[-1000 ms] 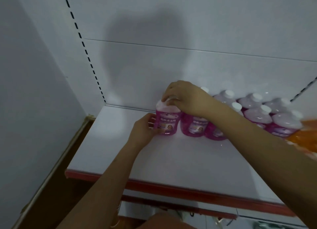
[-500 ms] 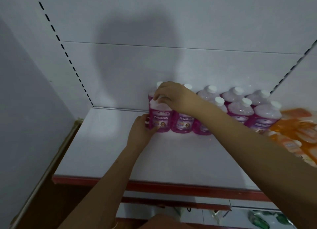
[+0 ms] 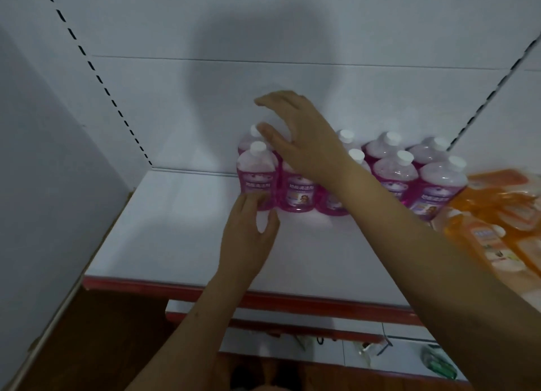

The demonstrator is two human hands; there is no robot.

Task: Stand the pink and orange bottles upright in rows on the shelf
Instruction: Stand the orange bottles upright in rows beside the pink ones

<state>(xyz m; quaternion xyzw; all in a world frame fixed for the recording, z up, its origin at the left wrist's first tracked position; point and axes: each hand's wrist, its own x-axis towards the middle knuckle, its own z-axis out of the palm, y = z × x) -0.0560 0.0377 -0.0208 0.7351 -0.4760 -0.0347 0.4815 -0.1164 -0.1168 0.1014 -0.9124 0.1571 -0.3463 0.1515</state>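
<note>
Several pink bottles with white caps stand upright in two rows at the back of the white shelf (image 3: 181,232). The leftmost front pink bottle (image 3: 257,171) stands free of my right hand. My left hand (image 3: 248,229) touches that bottle's base with loose fingers. My right hand (image 3: 301,139) hovers above the rows with its fingers spread, holding nothing. It hides parts of the bottles behind it. Orange bottles (image 3: 491,223) lie on their sides in a heap at the right end of the shelf.
The shelf has a red front edge (image 3: 292,298) and a white back panel. A grey side wall (image 3: 44,156) closes the left. A lower shelf (image 3: 322,349) with small items shows below.
My right hand has let go of the leftmost front bottle's cap and lifted, fingers spreading. My left hand stays at the bottle's base.
</note>
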